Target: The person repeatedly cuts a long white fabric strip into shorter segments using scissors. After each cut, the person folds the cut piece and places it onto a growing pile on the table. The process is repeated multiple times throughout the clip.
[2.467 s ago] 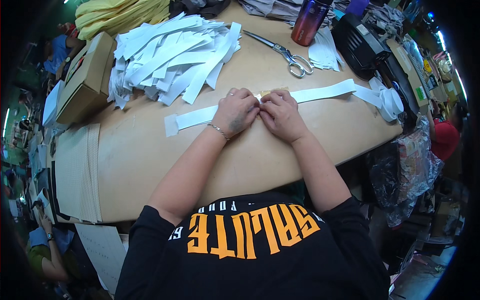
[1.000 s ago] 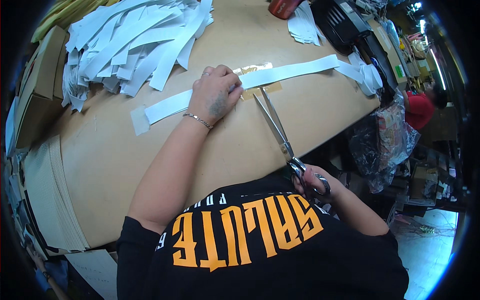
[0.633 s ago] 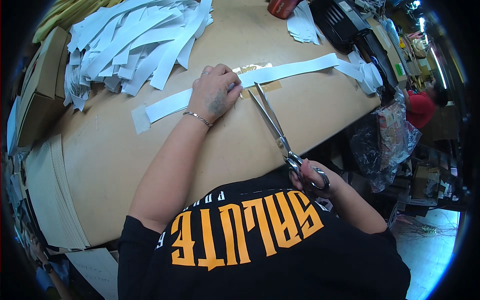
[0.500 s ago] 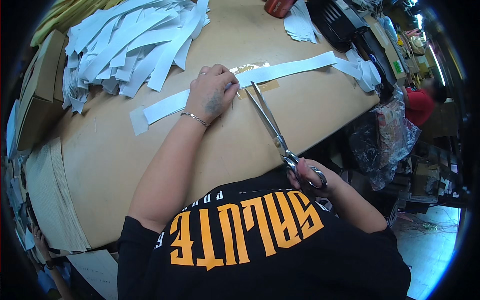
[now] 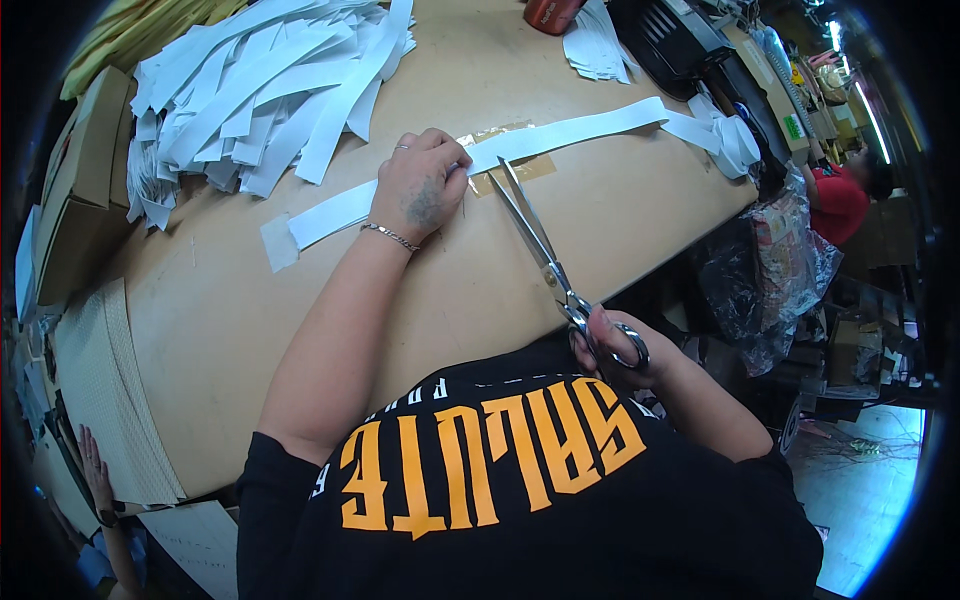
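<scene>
My left hand (image 5: 420, 185) rests on a long white strip (image 5: 570, 128) lying across the wooden table (image 5: 250, 350), fingers curled over it beside patches of clear and tan tape (image 5: 525, 170). My right hand (image 5: 615, 345) grips metal scissors (image 5: 545, 255) by the handles, low near the table's front edge. The open blades point up at the strip, tips just right of my left fingers, at or very near its lower edge. A translucent tape piece (image 5: 280, 243) lies at the strip's left end, and a loose coil (image 5: 735, 145) is at its right end.
A pile of white strips (image 5: 260, 100), a cardboard box (image 5: 85, 180) and yellow fabric (image 5: 140, 30) fill the back left. A smaller stack (image 5: 595, 50), red bottle (image 5: 550, 12) and black machine (image 5: 665, 45) sit back right. A person in red (image 5: 840, 200) and another person's hand (image 5: 95, 470) show at the sides.
Since the oldest frame, my right hand has left the strip and taken hold of the scissors. Lately the blades have moved slightly up and left toward the strip. The other person's hand at lower left has risen.
</scene>
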The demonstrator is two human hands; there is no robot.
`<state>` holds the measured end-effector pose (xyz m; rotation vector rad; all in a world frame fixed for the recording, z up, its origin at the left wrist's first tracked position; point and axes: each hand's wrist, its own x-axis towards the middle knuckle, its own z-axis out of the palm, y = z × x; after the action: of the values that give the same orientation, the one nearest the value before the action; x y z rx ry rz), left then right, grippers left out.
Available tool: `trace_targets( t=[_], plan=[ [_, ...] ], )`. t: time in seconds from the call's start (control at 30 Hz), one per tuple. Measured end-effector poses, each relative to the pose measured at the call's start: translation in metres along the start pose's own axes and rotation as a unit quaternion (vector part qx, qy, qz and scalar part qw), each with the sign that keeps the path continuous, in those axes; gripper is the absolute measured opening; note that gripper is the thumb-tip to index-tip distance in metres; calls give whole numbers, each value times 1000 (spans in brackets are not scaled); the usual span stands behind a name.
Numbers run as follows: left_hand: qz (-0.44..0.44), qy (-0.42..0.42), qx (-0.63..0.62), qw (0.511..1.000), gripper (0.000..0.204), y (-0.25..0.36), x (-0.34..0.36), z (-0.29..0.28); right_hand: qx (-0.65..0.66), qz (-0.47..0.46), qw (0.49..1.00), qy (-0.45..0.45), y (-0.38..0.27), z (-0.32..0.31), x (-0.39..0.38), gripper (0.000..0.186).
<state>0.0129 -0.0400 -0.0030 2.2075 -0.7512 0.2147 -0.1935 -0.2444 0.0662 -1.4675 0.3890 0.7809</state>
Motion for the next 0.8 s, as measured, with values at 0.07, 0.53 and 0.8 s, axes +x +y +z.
trace_targets(
  t=[0.07,0.53,0.8],
  plan=[
    [1,-2,5,1000,9,1,0,-1,1,4,1000,7,-3,2,6,61],
    [1,-2,7,1000,10,0,1,-1,-36,23,995,95,-30,23,38,61],
    [-13,-2,-9,1000,10,1,1,-1,-62,42,992,100,-17,24,24,64]
  ],
)
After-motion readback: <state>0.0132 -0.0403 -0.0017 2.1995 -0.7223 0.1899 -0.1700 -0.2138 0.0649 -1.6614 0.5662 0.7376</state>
